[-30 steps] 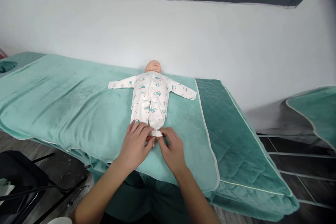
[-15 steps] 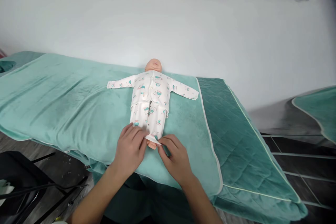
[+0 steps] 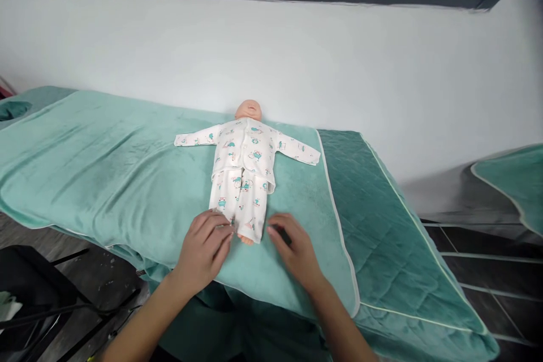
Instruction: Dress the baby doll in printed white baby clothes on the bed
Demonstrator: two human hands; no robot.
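Observation:
A baby doll (image 3: 248, 109) lies on its back, its arms stretched out sideways. It wears a white printed jacket (image 3: 244, 150) and matching trousers (image 3: 250, 203). Beside the lower end of the trousers, my left hand (image 3: 206, 246) has its fingers curled towards the thumb at the left leg's cuff, and it covers that cuff. To the right of the legs, my right hand (image 3: 294, 249) is apart from the cloth, with a gap between thumb and fingers. A bit of the doll's foot (image 3: 246, 240) shows below the right trouser leg's hem.
A light green blanket (image 3: 127, 164) spreads under the doll, over a darker quilted cover (image 3: 382, 226) on the bed. The white wall (image 3: 271, 51) stands right behind the doll's head. A black chair (image 3: 34, 288) is at the lower left, and a metal rack (image 3: 487, 260) at the right.
My right hand has let go of the trouser hem and moved right. My left hand has shifted slightly left, off that hem. The hem now lies flat over the foot.

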